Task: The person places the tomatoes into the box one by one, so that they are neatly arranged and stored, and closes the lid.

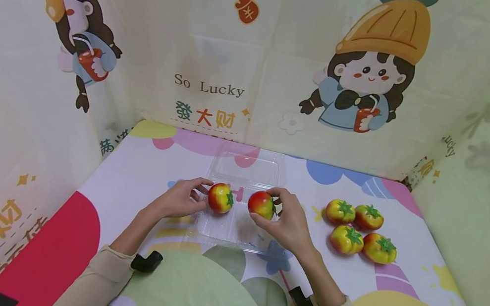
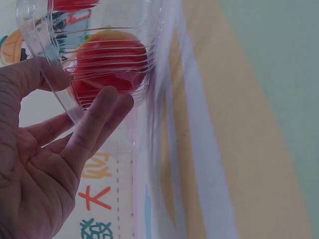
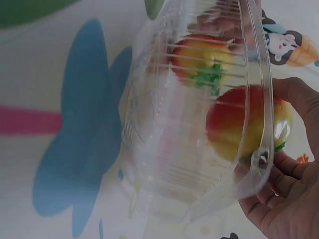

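A clear plastic clamshell box [image 1: 236, 232] lies on the table with its lid [image 1: 248, 166] folded back. In its left half sits a red-and-yellow tomato [image 1: 218, 199] with a green leafy top. My left hand [image 1: 183, 197] is beside that tomato at the box's left rim; in the left wrist view its fingers [image 2: 94, 119] are fairly straight against the ribbed wall. A second tomato [image 1: 261, 204], over the right half, is pinched between thumb and fingers of my right hand [image 1: 285, 219]. The right wrist view shows this tomato [image 3: 239, 122] partly behind the clear wall.
Several more tomatoes [image 1: 360, 230] stand grouped on the table to the right of the box. A colourful printed cloth [image 1: 222, 280] covers the table. Printed curtains [image 1: 281, 67] enclose the back and both sides.
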The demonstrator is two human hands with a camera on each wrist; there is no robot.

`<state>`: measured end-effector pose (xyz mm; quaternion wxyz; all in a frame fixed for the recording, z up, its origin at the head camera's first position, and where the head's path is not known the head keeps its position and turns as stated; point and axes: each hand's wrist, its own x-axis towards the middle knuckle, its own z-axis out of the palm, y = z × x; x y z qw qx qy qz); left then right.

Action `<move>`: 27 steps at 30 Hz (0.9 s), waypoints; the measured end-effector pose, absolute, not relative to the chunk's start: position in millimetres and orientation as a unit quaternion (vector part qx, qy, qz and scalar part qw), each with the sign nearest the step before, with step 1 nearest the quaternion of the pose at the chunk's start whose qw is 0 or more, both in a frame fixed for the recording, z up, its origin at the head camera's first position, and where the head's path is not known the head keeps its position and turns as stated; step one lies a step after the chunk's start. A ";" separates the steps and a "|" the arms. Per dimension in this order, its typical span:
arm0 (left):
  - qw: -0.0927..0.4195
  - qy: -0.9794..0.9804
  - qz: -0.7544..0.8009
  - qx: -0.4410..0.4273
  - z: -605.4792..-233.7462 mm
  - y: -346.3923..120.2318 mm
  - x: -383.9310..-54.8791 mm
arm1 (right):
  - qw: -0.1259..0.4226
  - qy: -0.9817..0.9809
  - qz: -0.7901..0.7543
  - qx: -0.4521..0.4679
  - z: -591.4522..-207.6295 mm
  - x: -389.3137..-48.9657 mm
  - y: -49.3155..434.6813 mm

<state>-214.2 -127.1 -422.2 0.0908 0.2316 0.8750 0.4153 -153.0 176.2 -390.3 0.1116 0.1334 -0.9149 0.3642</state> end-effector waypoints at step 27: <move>0.087 0.869 0.425 0.239 -423.0 -128.6 -213.9 | 0.091 -0.901 0.389 0.170 -401.2 -148.0 140.9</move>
